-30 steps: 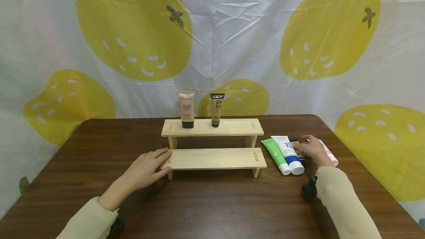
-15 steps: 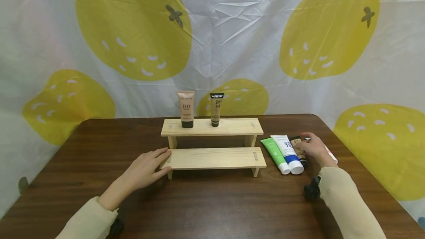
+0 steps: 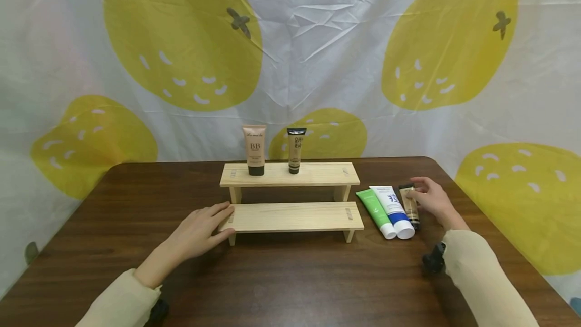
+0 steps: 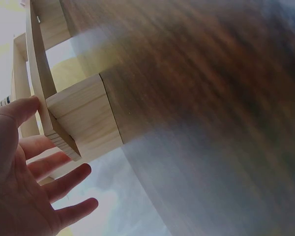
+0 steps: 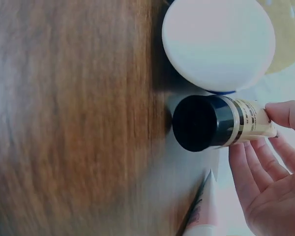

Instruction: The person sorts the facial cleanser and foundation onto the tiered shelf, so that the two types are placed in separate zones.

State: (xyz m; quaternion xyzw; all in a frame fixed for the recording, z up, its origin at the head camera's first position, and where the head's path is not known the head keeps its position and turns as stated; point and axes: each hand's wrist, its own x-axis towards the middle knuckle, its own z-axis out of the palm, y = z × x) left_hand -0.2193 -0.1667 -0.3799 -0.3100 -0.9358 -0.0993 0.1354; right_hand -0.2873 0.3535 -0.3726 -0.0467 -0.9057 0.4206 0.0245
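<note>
The right hand [image 3: 436, 201] pinches a tan tube [image 3: 410, 208] between thumb and fingers, to the right of the stand [image 3: 295, 216]; whether that tube touches the table [image 3: 290, 281] cannot be told. Between it and the stand lie a white-and-blue tube [image 3: 390, 203] and, nearest the stand, a green tube [image 3: 374, 209]. The left hand [image 3: 197, 228] rests against the left end of the stand's lower shelf, fingers spread and nearly straight. A BB tube [image 3: 255, 148] and a slim tube [image 3: 294, 153] stand apart on the stand's upper shelf.
</note>
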